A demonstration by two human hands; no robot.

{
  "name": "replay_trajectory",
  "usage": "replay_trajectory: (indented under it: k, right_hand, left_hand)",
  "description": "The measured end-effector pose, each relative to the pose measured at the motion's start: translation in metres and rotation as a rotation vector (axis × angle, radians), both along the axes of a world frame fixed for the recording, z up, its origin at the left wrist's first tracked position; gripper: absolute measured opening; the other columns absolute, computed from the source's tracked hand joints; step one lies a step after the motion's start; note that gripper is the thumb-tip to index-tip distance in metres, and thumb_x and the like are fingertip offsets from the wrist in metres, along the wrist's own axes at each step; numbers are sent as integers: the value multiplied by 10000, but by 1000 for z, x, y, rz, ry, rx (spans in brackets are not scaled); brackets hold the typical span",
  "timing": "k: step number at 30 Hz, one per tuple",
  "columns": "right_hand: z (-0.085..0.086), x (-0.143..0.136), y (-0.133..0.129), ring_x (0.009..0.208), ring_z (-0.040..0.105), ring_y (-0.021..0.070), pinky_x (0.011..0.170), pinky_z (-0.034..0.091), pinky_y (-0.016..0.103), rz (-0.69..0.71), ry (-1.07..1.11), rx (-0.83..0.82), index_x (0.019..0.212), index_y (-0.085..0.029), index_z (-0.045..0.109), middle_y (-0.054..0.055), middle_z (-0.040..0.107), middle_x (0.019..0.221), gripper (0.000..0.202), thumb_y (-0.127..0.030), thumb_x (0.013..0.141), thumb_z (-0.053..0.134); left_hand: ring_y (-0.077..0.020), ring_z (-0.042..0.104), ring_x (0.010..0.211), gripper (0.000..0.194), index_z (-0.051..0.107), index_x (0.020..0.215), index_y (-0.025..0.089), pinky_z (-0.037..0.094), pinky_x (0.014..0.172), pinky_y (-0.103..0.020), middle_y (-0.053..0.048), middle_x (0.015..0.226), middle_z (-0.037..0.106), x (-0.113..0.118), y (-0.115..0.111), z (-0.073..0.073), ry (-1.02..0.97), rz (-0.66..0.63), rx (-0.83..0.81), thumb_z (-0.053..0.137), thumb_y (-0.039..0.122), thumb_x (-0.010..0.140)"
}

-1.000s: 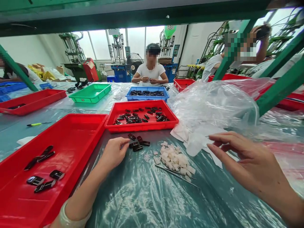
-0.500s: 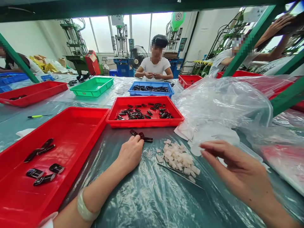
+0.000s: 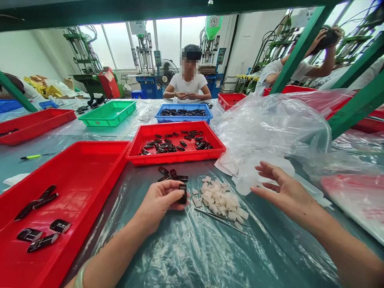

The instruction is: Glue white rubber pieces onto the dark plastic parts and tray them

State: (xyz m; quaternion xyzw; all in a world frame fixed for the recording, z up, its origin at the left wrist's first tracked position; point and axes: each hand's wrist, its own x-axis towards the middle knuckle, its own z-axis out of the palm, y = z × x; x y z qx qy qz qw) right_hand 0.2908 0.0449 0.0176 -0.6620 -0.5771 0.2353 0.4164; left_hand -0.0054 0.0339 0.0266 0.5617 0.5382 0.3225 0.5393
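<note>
Between the thumb and fingers of my left hand [image 3: 163, 202] is a small glossy black plastic part [image 3: 183, 194], held upright over the table. Several similar black parts [image 3: 173, 174] lie on the plastic sheet just beyond that hand. My right hand [image 3: 280, 188] hovers empty, fingers spread, to the right of a heap of small whitish translucent pieces [image 3: 222, 200]. Thin metal tweezers [image 3: 220, 220] lie along the near side of the heap. Crumpled white sheets [image 3: 258, 172] are behind my right hand.
A red tray [image 3: 177, 160] with scattered black parts stands ahead. Another red tray [image 3: 99, 160] is at my left. Beyond are a blue tray [image 3: 183, 119] and a green tray [image 3: 108, 114]. Clear plastic bags [image 3: 273, 124] and a green post [image 3: 357, 106] are at right. A co-worker [image 3: 189, 82] sits opposite.
My left hand has picked up a black part from the small group and drawn it nearer. My right hand's fingers have spread wider. The camera view has shifted slightly.
</note>
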Motion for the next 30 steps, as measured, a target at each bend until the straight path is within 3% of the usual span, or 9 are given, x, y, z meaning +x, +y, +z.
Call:
replay_trajectory:
  k: [3, 6, 10, 16, 23, 30]
  right_hand:
    - [-12, 1, 6, 1098, 561, 332, 817, 543, 390, 69, 44, -65, 1179, -178, 533, 165, 588, 1205, 712, -416, 540, 739]
    - [-22, -1, 10, 950, 640, 302, 785, 552, 365, 148, 91, -110, 1097, -173, 594, 123, 672, 1061, 604, -416, 563, 740]
    - [-29, -5, 14, 822, 672, 290, 732, 563, 382, 182, 121, -137, 919, -159, 658, 89, 718, 898, 509, -486, 539, 745]
    - [-27, -7, 13, 776, 674, 289, 694, 559, 380, 139, 101, -118, 859, -160, 680, 80, 726, 824, 488, -498, 516, 762]
    - [-4, -15, 0, 884, 660, 278, 795, 527, 358, 100, 58, -15, 900, -220, 654, 50, 715, 953, 402, -458, 584, 721]
    - [-9, -16, -2, 922, 654, 297, 808, 526, 387, 109, 9, 6, 934, -207, 651, 68, 708, 1003, 439, -475, 591, 708]
  left_hand:
    - [-181, 674, 731, 303, 565, 953, 113, 527, 613, -235, -123, 882, 687, 6, -8, -1, -347, 26, -227, 614, 332, 750]
    - [-178, 675, 707, 291, 576, 919, 112, 517, 573, -209, -123, 853, 689, 9, -12, -2, -472, 41, -330, 644, 329, 737]
    - [-194, 681, 710, 295, 584, 921, 109, 521, 569, -213, -127, 830, 689, 10, -13, -2, -535, 24, -382, 595, 365, 775]
    - [-223, 686, 736, 352, 578, 949, 100, 524, 585, -229, -132, 825, 676, 14, -16, -1, -552, -3, -438, 585, 407, 775]
    - [-236, 683, 767, 414, 565, 975, 94, 519, 614, -240, -129, 804, 666, 18, -21, 0, -552, -12, -484, 611, 429, 737]
    - [-225, 677, 786, 438, 541, 1018, 92, 515, 639, -242, -155, 848, 675, 18, -24, -1, -579, -18, -503, 619, 419, 737]
